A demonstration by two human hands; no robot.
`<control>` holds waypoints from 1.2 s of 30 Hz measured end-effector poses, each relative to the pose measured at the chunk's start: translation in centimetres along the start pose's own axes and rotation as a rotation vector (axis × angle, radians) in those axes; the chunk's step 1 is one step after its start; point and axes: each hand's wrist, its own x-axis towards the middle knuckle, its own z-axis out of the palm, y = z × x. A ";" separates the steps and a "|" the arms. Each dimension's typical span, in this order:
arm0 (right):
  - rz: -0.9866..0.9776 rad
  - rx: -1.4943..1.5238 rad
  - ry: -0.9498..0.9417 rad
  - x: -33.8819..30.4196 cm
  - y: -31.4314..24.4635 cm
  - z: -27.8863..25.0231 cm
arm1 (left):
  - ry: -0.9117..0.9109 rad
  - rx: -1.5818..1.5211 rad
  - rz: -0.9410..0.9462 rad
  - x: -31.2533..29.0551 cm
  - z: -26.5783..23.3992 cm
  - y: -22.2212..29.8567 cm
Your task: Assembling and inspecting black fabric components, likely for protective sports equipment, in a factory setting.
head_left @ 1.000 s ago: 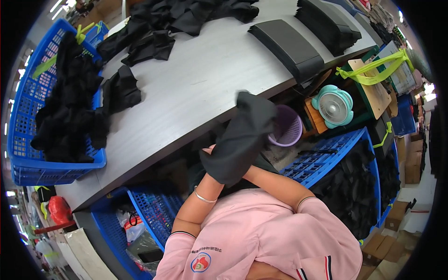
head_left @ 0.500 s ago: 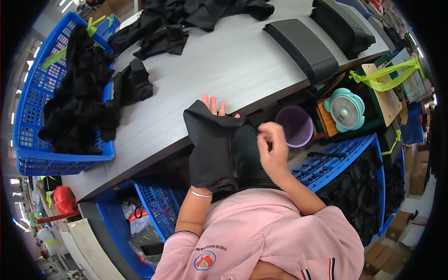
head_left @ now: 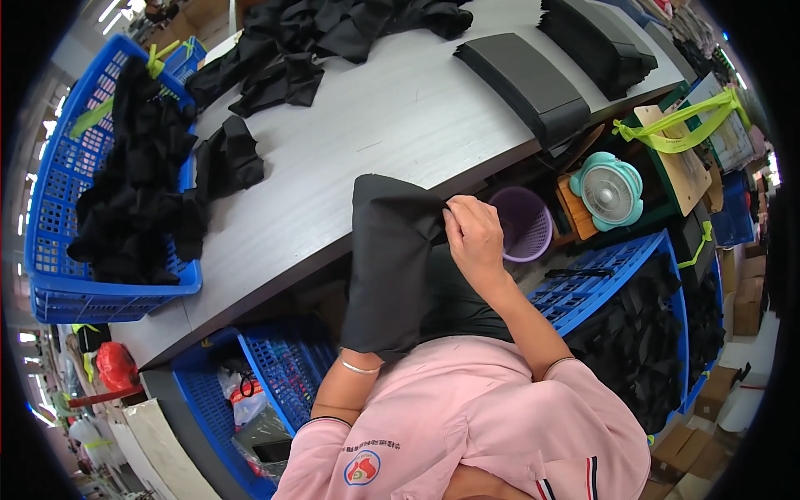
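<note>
cloth (head_left: 387,271) over left hand (fingers hidden, can't tell); right fingers (head_left: 463,208) pinching its edge

At the centre of the frame, the cloth (head_left: 387,275) hides my left hand entirely, so I cannot tell how its fingers lie. My right hand (head_left: 477,237) covers the bit of edge it pinches. The top of the frame cuts off the heap (head_left: 346,29) and, upper right, a stack (head_left: 596,46). Lower left, the clutter (head_left: 87,433) is too small and blurred to name.
</note>
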 end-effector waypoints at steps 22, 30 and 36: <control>0.517 0.954 -0.093 6.4 -1.6 -3.5 | 0.127 -0.748 -0.024 1.1 1.7 -2.0; -0.151 0.113 -0.066 1.6 -2.8 -2.5 | 0.398 -0.744 -0.080 2.8 -3.3 -1.6; -0.170 0.463 -0.517 4.0 -1.3 -3.7 | 0.352 -0.568 0.029 1.5 0.1 -7.0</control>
